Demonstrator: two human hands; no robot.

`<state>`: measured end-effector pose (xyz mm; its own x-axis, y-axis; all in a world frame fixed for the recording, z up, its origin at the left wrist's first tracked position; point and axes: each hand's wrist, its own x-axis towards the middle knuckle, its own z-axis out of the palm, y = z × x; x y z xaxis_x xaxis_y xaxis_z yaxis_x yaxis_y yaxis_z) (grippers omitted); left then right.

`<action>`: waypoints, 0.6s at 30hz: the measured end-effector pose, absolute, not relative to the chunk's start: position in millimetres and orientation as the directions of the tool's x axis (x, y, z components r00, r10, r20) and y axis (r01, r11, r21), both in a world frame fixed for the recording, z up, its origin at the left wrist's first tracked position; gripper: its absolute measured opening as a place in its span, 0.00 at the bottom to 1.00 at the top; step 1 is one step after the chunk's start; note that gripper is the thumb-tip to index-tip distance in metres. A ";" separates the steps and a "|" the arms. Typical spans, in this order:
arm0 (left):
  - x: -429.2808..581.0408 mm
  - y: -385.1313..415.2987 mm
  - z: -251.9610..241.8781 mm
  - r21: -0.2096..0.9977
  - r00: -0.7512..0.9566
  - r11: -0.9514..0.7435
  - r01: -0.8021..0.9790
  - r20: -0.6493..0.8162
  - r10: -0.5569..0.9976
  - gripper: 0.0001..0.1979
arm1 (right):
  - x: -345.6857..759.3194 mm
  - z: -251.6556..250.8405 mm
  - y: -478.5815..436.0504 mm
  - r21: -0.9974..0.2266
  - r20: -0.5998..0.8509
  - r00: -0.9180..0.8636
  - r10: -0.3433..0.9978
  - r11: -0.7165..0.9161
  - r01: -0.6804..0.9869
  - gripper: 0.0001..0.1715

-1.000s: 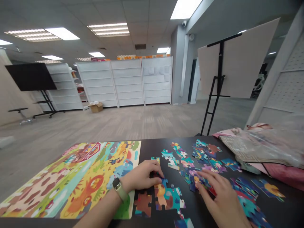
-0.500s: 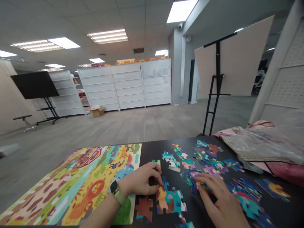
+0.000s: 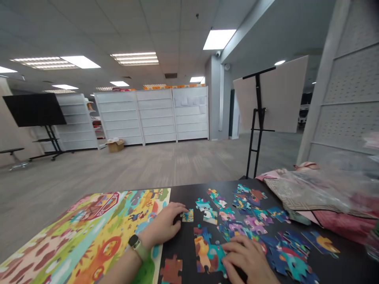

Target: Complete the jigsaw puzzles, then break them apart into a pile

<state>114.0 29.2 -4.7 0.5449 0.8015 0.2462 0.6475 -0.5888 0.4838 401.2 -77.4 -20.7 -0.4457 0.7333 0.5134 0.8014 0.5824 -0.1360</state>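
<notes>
My left hand (image 3: 164,224), with a watch on its wrist, rests over the right edge of the illustrated animal picture sheet (image 3: 106,236). Its thumb and fingers are apart beside a small yellow-and-teal puzzle piece (image 3: 187,215), at that piece's left edge. My right hand (image 3: 248,258) has its fingers loosely bent and spread. Their tips lie at the right edge of a joined puzzle section (image 3: 207,252) showing an orange-brown animal on teal. A brown puzzle piece (image 3: 171,269) lies to the lower left of that section.
Loose puzzle pieces (image 3: 256,225) are scattered over the right half of the black table (image 3: 189,189). A blue-and-orange piece (image 3: 321,242) lies farther right. Plastic-covered fabric (image 3: 322,189) is heaped at the right edge. Beyond stand an easel board (image 3: 284,94) and white shelves (image 3: 156,116).
My left hand has left the joined section and moved up-left to the small yellow-and-teal piece. My right hand has shifted left onto the section's edge. The camera view has tilted up.
</notes>
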 end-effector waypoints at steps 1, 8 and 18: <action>113.3 27.7 0.1 0.474 0.544 -0.582 0.661 0.232 0.806 0.24 | 402.1 -22.7 -77.3 -0.152 0.535 -0.416 0.735 0.568 0.809 0.09; 107.3 7.3 38.1 0.479 0.596 -0.438 0.761 -0.248 0.764 0.22 | 399.0 -27.1 -75.5 -0.276 0.563 -0.348 0.749 0.568 0.776 0.11; 118.9 -18.1 37.5 0.325 0.531 -0.439 0.838 -0.296 0.794 0.23 | 397.7 -27.7 -76.8 -0.302 0.573 -0.344 0.744 0.582 0.755 0.10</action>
<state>118.9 -18.1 37.5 0.5312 0.7940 -0.2957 0.8376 -0.4394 0.3247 397.7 -76.8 -27.7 -0.3445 0.7439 0.5726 0.7548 0.5822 -0.3023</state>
